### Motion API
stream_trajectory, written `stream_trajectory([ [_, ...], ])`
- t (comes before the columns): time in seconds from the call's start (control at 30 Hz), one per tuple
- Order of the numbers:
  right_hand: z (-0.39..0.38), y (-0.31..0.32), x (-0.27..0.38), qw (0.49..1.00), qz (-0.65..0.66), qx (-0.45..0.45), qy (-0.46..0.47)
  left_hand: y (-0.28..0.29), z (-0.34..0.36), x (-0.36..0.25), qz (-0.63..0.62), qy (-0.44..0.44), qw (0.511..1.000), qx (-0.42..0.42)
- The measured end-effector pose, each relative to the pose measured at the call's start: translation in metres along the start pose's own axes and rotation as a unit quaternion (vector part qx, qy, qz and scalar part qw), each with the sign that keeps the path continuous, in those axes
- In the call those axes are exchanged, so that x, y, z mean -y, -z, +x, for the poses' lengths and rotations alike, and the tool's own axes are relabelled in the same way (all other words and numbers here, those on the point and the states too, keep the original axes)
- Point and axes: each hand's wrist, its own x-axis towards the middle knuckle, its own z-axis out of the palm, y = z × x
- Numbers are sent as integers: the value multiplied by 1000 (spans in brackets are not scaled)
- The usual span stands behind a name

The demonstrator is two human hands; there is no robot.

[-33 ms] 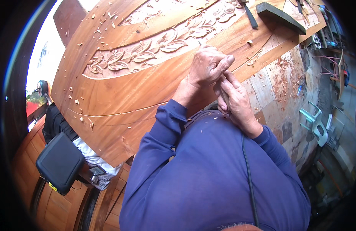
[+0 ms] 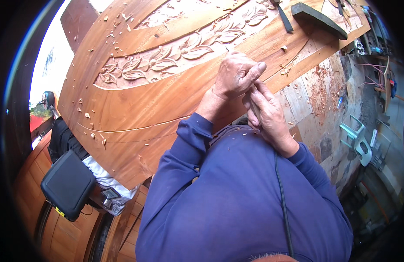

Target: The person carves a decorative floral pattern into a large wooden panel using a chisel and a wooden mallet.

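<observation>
Leaves (image 2: 196,52), pointed and carved, cross a smooth wooden panel (image 2: 136,107).

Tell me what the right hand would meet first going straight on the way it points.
The right hand would probably meet the left hand, directly ahead and very close; depth is unclear from this view. Beyond it lies the carved wooden panel.

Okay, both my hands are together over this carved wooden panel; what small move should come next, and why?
Perhaps ease the thin tool slightly along the edge of the carved leaf band. Its tip seems to show just beyond the left hand, beside that band, with the right hand close behind. Most of the tool is hidden, so move gently.
</observation>
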Motion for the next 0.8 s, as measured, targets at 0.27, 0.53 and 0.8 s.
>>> stream_trajectory([
  [0.27, 0, -9, 12, 998, -30, -46, -11, -10, 3, 8, -59, 10, 997, -52],
  [0.53, 0, 5, 17, 982, -177, -9, 60, -3, 4, 4, -20, -54, 996, -69],
  [0.8, 2, 2, 16, 998, -68, -8, -4, -9, 1, 5, -17, -10, 998, -56],
])
